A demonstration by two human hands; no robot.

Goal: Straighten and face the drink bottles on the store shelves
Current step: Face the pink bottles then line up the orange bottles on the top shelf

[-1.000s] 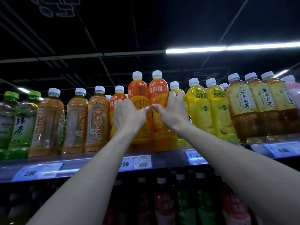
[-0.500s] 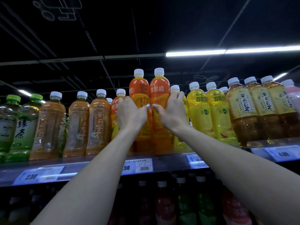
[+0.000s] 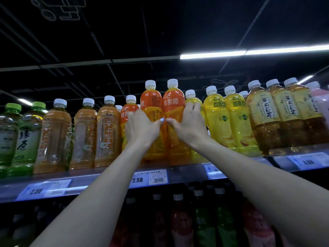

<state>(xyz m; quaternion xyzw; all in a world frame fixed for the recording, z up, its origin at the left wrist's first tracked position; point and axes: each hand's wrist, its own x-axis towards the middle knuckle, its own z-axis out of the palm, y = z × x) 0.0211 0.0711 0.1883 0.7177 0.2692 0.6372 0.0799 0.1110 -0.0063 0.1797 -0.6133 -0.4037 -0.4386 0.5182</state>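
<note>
Orange bottles (image 3: 162,111) gripped, one each, by left hand (image 3: 142,129) and right hand (image 3: 188,127). Twisting carelessly could knock neighbours off the shelf (image 3: 106,180).

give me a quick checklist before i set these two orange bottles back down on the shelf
1. Left hand grips the left orange bottle: ok.
2. Right hand grips the right orange bottle: ok.
3. Right bottle's label faces front: ok, its characters read squarely.
4. Left bottle's label faces front: not ok, it is turned aside and only an edge of the characters shows.
5. Both bottles upright: ok, caps level and side by side.
6. Landing spot at the shelf edge: cannot tell, the arms hide the bottle bases.
</note>
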